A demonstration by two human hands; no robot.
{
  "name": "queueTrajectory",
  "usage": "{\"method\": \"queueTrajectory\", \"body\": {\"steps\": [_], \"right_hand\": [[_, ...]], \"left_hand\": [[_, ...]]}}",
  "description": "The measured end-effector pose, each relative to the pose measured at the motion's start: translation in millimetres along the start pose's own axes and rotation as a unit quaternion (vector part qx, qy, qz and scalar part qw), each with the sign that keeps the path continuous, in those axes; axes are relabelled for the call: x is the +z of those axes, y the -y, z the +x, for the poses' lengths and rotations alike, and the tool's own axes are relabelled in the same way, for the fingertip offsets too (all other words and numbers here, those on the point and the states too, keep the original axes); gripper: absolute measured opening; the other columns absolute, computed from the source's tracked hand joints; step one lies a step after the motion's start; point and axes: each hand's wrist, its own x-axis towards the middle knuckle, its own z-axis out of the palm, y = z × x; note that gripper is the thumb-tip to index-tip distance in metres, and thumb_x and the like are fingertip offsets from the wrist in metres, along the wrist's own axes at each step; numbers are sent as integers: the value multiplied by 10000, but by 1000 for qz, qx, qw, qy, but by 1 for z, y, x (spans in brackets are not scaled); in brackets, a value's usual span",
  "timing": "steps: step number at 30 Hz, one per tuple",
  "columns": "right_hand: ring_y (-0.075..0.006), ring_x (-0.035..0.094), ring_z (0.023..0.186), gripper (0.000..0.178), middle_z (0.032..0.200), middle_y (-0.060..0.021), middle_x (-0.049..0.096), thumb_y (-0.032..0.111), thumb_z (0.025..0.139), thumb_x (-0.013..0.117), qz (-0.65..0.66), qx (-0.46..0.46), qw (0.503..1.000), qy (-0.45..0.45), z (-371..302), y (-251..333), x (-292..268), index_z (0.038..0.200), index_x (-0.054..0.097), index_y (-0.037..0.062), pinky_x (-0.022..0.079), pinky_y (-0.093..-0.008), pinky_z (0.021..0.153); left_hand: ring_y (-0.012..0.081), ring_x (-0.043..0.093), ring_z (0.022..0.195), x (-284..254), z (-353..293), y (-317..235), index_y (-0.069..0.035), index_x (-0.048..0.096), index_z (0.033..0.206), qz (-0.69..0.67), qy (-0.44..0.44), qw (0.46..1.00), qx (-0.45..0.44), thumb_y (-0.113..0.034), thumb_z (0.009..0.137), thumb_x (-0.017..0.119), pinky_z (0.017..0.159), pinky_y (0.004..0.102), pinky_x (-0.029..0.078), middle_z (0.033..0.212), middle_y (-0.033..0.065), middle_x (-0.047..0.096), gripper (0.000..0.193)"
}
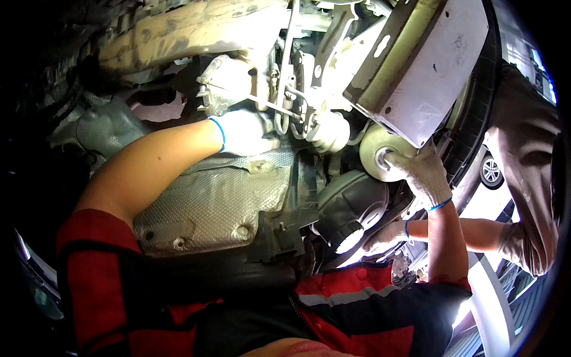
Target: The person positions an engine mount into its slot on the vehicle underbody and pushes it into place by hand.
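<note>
On the left, my left hand wears a white knit glove with a blue cuff and reaches up among brackets and a bent metal pipe. Glare washes out its fingers, so what they touch cannot be made out. My right hand, gloved the same way, is closed at a round pale metal part with a recessed centre. Its fingers press at that centre, beside the lower corner of a long grey metal plate. A ribbed, rounded component sits between my two hands.
A dimpled heat shield lies under my left forearm. Below the round part is a black rounded housing. From the right, a co-worker's gloved hand reaches in under my right wrist. A tire stands at the right.
</note>
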Motion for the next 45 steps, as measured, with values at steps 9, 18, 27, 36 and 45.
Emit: {"method": "queueTrajectory", "body": {"steps": [9,18,27,36,45], "right_hand": [[-407,632,1174,958,1293,-266,612,437,694,849,-144,8,987,-66,-7,6,7,1430,437,-16,497,-428,1037],[-368,651,1184,1095,1350,-285,590,307,655,885,-45,-37,994,-88,-27,-15,-21,1547,315,29,563,-417,989],[-269,615,1218,1137,1443,-166,505,-7,654,852,135,-134,961,-203,-66,-53,-34,1589,212,84,593,-366,963],[-346,542,1313,1129,1477,-177,469,132,565,920,7,-203,938,-280,-59,-69,-14,1542,355,84,506,-407,1082],[-360,537,1329,1138,1481,-228,430,231,578,953,-4,-183,947,-265,-35,-58,17,1535,347,128,556,-432,1033]], "left_hand": [[402,691,848,26,9,13,2,705,869,17,-136,991,15,-391,932,562,817,473,547,860,246,700,423],[403,685,1006,10,7,12,3,647,1201,60,-40,997,2,-385,946,527,940,467,531,1083,262,702,479],[326,706,836,24,12,22,-50,685,1118,128,-91,986,56,-409,999,496,755,425,574,967,186,716,423],[328,636,1177,19,18,1,-63,637,1287,74,-72,994,-20,-279,926,658,1029,414,495,1245,166,680,422],[275,640,1127,19,24,-4,-69,648,1258,-23,-54,998,16,-223,929,669,985,389,511,1182,120,692,364]]}}
